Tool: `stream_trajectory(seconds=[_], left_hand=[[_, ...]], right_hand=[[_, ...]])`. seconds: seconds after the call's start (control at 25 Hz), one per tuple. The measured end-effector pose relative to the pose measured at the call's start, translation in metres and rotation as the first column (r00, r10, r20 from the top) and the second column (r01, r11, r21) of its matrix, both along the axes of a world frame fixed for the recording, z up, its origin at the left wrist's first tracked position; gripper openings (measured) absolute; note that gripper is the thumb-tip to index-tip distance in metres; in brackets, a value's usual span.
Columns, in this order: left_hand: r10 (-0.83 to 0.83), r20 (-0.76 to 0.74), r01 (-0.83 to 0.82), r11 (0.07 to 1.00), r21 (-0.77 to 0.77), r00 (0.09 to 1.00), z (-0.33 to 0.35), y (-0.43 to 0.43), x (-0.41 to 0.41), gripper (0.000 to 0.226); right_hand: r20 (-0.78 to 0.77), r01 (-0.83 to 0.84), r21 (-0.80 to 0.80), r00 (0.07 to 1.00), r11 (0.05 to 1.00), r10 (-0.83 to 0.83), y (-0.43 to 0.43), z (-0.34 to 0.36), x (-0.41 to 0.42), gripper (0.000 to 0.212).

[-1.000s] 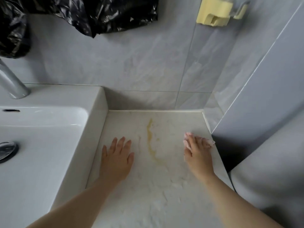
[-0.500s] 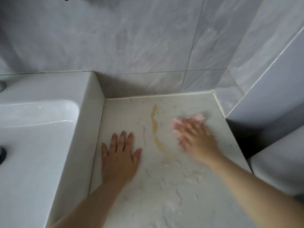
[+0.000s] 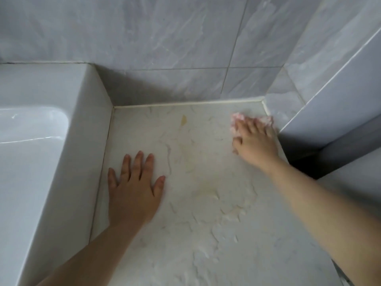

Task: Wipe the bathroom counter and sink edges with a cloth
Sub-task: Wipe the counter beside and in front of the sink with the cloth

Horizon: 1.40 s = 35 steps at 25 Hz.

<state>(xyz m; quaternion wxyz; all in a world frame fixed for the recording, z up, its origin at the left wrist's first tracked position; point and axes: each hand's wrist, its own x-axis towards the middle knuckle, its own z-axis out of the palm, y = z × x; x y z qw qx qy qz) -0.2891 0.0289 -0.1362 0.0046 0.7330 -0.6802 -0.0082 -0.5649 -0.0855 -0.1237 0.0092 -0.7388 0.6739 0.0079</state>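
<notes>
A pale marbled counter [image 3: 206, 234] runs between a white sink [image 3: 68, 153] on the left and a tiled corner on the right. My left hand [image 3: 134, 190] lies flat on the counter beside the sink's side wall, fingers straight and spread. My right hand [image 3: 254, 141] presses a small pink and white cloth [image 3: 237, 118] onto the counter's far right corner; most of the cloth is hidden under the fingers. A small yellow stain [image 3: 183, 120] sits near the back edge, with a faint yellowish smear [image 3: 206, 193] nearer the middle.
Grey tiled walls [image 3: 165, 48] close the back and the right. A tiled ledge [image 3: 329, 96] juts out at the right, with a dark gap [image 3: 305, 164] below it beside the counter's right edge. The sink basin [image 3: 26, 141] drops away at far left.
My right hand has swept the cloth from the yellow streak to the far right corner. Most of the streak is gone. The camera has tilted down; my left hand has stayed put.
</notes>
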Motion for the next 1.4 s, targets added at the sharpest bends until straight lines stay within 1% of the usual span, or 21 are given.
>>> stream_trajectory(seconds=[0.08,0.16,0.2,0.32,0.36,0.4,0.48,0.56,0.6,0.68,0.76,0.84,0.88,0.92,1.0,1.08,1.12,1.16,1.24,1.32,1.4], left_hand=[[0.0,0.008,0.0,1.0,-0.016,1.0,0.0,0.0,0.0,0.065],[0.013,0.014,-0.013,1.0,-0.018,1.0,-0.001,0.0,-0.001,0.065],[0.013,0.008,-0.013,1.0,-0.018,1.0,-0.001,-0.001,0.0,0.065],[0.005,-0.012,-0.005,0.999,-0.037,1.0,0.0,0.0,0.001,0.064],[0.003,-0.004,-0.003,0.999,-0.042,1.0,0.0,0.0,0.0,0.063],[0.003,0.001,-0.003,0.999,-0.04,1.0,0.001,0.0,-0.001,0.063],[0.006,-0.002,-0.006,0.999,-0.035,1.0,0.001,-0.001,-0.001,0.062],[0.011,0.007,-0.011,1.0,-0.025,1.0,-0.002,-0.001,0.0,0.064],[0.013,0.01,-0.012,1.0,-0.021,1.0,-0.002,0.0,-0.001,0.064],[0.015,0.016,-0.015,1.0,-0.027,1.0,-0.002,-0.001,0.0,0.065],[0.016,0.001,-0.015,0.999,-0.028,1.0,-0.001,-0.001,0.0,0.064],[0.001,-0.008,-0.001,0.999,-0.05,1.0,0.001,-0.001,0.0,0.063],[-0.004,-0.008,0.004,0.998,-0.062,1.0,0.001,-0.001,0.0,0.062],[-0.004,-0.006,0.004,0.998,-0.068,1.0,0.001,-0.001,0.0,0.061],[0.002,-0.001,-0.002,0.998,-0.069,1.0,0.0,-0.001,-0.001,0.061],[0.009,0.01,-0.008,0.997,-0.083,1.0,-0.001,-0.002,-0.001,0.061],[0.008,0.008,-0.008,0.996,-0.088,1.0,-0.003,-0.002,-0.001,0.06],[0.005,0.003,-0.005,0.996,-0.092,1.0,-0.004,-0.001,-0.001,0.06],[0.006,-0.009,-0.007,0.993,-0.117,1.0,-0.004,-0.001,0.0,0.058],[0.022,-0.042,-0.029,0.988,-0.152,0.999,-0.004,-0.001,0.003,0.056],[0.082,-0.09,-0.097,0.979,-0.18,0.993,-0.001,-0.001,0.002,0.052]], right_hand=[[0.022,0.188,0.031,0.982,0.982,-0.189,-0.045,0.005,-0.007,0.06],[0.131,0.237,0.058,0.961,0.97,-0.243,-0.062,0.005,0.025,0.058],[0.15,0.184,0.064,0.97,0.981,-0.191,-0.057,0.0,0.045,0.057],[0.086,-0.228,-0.031,0.969,0.973,0.229,-0.002,-0.013,0.069,0.063],[0.067,-0.261,-0.077,0.962,0.962,0.266,0.011,-0.012,0.056,0.063],[0.062,-0.224,-0.074,0.972,0.972,0.229,0.013,-0.009,0.036,0.061],[0.08,0.063,-0.001,0.995,0.998,-0.062,-0.005,-0.004,0.001,0.057],[0.151,0.347,0.123,0.919,0.93,-0.363,-0.036,0.003,0.005,0.057],[0.191,0.385,0.13,0.895,0.914,-0.404,-0.049,0.003,0.024,0.058],[0.223,0.256,0.109,0.935,0.961,-0.274,-0.05,0.004,0.082,0.058],[0.209,-0.06,0.042,0.977,0.997,0.049,-0.023,-0.004,0.128,0.056],[0.14,-0.317,0.006,0.939,0.948,0.313,-0.002,-0.007,0.127,0.055],[0.119,-0.34,-0.022,0.933,0.94,0.341,-0.005,-0.008,0.108,0.056],[0.101,-0.272,-0.037,0.956,0.962,0.274,-0.013,-0.009,0.083,0.059],[0.094,0.05,0.018,0.994,0.999,-0.052,-0.035,-0.007,0.031,0.058],[0.145,0.333,0.122,0.926,0.935,-0.348,-0.045,0.0,0.018,0.054],[0.165,0.364,0.132,0.909,0.922,-0.382,-0.046,0.003,0.036,0.054],[0.188,0.312,0.118,0.925,0.943,-0.33,-0.044,0.002,0.065,0.054],[0.235,0.04,0.085,0.97,0.996,-0.059,-0.029,0.001,0.132,0.053],[0.232,-0.262,0.05,0.942,0.964,0.244,-0.002,0.003,0.174,0.052],[0.166,-0.409,0.028,0.902,0.912,0.399,0.007,-0.001,0.16,0.051]])
